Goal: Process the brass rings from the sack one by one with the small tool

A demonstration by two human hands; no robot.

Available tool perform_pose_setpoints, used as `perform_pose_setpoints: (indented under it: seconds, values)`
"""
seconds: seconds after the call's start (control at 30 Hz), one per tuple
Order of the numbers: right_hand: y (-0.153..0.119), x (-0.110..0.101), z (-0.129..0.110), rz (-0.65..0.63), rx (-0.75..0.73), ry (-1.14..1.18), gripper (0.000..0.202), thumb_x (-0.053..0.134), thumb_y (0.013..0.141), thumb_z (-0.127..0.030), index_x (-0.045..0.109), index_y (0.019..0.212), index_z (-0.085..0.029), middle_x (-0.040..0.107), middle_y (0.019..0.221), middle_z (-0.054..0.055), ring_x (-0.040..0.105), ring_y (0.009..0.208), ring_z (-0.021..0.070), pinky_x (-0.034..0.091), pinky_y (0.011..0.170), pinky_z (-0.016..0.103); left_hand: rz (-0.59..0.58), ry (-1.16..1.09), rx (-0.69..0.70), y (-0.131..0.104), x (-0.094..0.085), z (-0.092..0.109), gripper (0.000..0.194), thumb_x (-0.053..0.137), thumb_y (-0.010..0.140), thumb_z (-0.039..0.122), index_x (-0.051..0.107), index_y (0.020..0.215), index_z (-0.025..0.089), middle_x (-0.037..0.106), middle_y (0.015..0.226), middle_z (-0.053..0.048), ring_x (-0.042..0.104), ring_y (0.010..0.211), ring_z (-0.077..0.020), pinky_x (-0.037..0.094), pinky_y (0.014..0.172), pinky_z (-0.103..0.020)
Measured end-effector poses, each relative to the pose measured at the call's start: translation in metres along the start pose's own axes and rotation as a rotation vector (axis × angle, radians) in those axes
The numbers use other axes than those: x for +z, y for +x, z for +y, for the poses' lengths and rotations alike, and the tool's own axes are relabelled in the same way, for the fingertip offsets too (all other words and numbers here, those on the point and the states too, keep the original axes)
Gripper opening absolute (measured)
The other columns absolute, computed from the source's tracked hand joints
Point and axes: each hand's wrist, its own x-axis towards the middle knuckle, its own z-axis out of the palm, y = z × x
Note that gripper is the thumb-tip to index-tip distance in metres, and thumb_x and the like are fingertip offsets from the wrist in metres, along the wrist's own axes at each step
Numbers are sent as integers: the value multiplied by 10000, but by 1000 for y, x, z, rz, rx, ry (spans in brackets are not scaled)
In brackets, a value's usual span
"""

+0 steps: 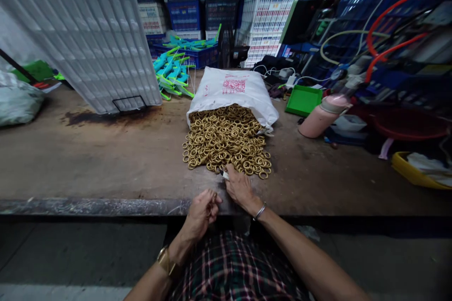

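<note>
Many gold-coloured rings [226, 143] spill in a heap from the mouth of a white sack [215, 87] with red print. My right hand [238, 186] is at the near edge of the heap, its fingers closed round a small tool with a white part and a dark tip [224, 174]. Below and to the left, over the table's front edge, my left hand [203, 209] has its fingers curled together; what lies in them is too small to make out.
On the brown table [106, 164] a ribbed white panel [88, 33] leans at the left. Teal and green plastic pieces [173, 73] lie behind. At the right are a green tray [303, 100], a pink bottle [323, 115] and a yellow basin [413, 174]. Stacked crates [270, 11] stand at the back.
</note>
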Motion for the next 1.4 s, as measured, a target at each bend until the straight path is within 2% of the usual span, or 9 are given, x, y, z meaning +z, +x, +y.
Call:
perform_pose_setpoints:
  seconds: [0.3,0.5,0.67,0.8,0.93,1.03,1.13,1.27,1.4]
  values:
    - [14,2,-5,14,35,-60,198,363,841,-126,503,967,-187,663,824,62,612,725,166,285,568,249,16,-332,-144,10,-11,1,218,618,715,333,541,846,177,548,651,17,468,454,-68,272,374,-160]
    - [15,0,0,17,27,49,172,403,801,-128,517,918,-184,639,783,52,573,675,145,270,554,241,96,-510,-192,18,-17,6,219,640,714,281,508,622,133,566,625,-12,565,563,-112,384,418,-182]
    - [10,-2,1,49,68,701,162,374,826,-272,462,716,-193,490,592,-24,443,541,104,300,516,213,138,-426,-168,19,-15,6,176,671,688,247,537,680,133,575,629,3,592,581,-115,390,420,-174]
    - [-4,-7,-14,-179,187,1376,204,456,780,-408,406,752,-212,370,528,-94,247,379,53,209,379,184,121,-315,-95,17,-8,6,299,718,632,310,563,839,160,559,618,30,522,495,-72,312,382,-144]
    - [-17,-7,-29,-335,197,1665,260,548,725,-416,403,798,-213,385,541,-106,203,356,25,156,348,167,138,-246,28,17,0,5,379,726,608,380,569,858,142,538,601,36,406,433,-29,218,369,-135]
    - [-19,-3,-30,-356,205,1631,253,538,729,-421,417,799,-209,395,540,-103,206,347,23,156,342,168,186,-155,88,19,1,3,369,700,620,431,553,779,133,520,565,38,338,410,-26,182,373,-153]
    - [-15,-2,-25,-252,186,1362,212,498,752,-404,450,789,-202,409,522,-92,272,371,43,223,370,178,259,59,158,20,-4,2,331,635,677,458,522,698,148,436,493,68,296,404,-38,196,390,-173]
    - [-10,-9,-19,-46,26,981,178,465,781,-344,525,849,-190,486,612,-51,411,527,85,331,506,204,278,480,375,21,-12,4,232,572,744,358,558,651,146,475,547,40,396,513,-74,319,513,-202]
    - [-10,-13,-20,-43,-112,824,204,430,810,-340,553,782,-179,505,673,-27,430,612,103,328,562,221,230,685,464,18,-14,5,179,538,764,300,585,678,149,527,605,18,447,574,-97,348,580,-221]
